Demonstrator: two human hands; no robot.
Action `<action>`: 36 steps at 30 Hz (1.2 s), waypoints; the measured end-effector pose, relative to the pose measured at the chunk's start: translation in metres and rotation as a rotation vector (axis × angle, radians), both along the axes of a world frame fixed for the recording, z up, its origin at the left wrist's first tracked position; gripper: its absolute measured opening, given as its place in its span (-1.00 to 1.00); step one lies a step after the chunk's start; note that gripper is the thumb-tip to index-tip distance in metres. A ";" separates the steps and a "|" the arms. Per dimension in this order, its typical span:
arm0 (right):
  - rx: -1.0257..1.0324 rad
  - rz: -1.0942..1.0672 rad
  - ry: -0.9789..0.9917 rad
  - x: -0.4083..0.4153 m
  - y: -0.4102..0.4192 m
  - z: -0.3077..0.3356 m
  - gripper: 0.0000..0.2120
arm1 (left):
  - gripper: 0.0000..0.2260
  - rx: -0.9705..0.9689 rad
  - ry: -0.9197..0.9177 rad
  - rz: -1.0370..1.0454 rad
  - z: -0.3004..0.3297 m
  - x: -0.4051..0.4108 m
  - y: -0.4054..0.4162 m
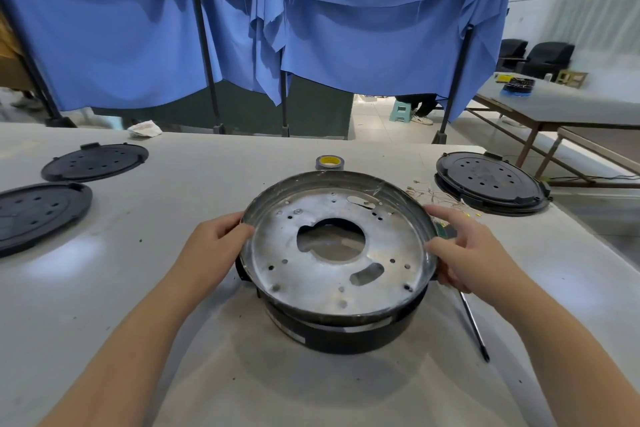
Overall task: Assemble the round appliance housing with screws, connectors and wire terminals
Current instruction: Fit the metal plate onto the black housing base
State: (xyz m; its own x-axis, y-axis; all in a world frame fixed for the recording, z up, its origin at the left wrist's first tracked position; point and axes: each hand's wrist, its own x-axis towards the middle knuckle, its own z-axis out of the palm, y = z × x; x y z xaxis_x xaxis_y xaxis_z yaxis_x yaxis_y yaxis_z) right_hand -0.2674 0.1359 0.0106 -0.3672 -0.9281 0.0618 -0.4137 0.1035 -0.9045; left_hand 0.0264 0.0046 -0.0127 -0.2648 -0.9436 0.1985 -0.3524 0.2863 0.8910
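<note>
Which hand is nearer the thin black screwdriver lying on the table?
Right. The right hand grips the round metal housing's rim directly above the thin black screwdriver; the left hand grips the opposite rim.

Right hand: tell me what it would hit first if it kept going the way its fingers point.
The right hand grips the metal pan's rim, fingers pointing left; it would meet that rim and pan wall at once.

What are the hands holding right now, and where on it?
Both grip the round metal pan by its rim: the left hand on its left edge, the right hand on its right edge, over the black housing.
</note>
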 end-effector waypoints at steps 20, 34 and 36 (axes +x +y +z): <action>0.102 0.055 0.038 -0.005 -0.001 -0.002 -0.45 | -0.70 -0.075 -0.113 0.019 -0.006 0.000 -0.002; 0.179 0.121 0.051 -0.008 0.002 0.002 -0.36 | -0.66 -0.116 -0.145 0.017 -0.005 -0.001 -0.001; 0.188 0.131 0.050 -0.008 0.002 0.003 -0.35 | -0.65 -0.118 -0.147 0.014 -0.005 -0.001 -0.001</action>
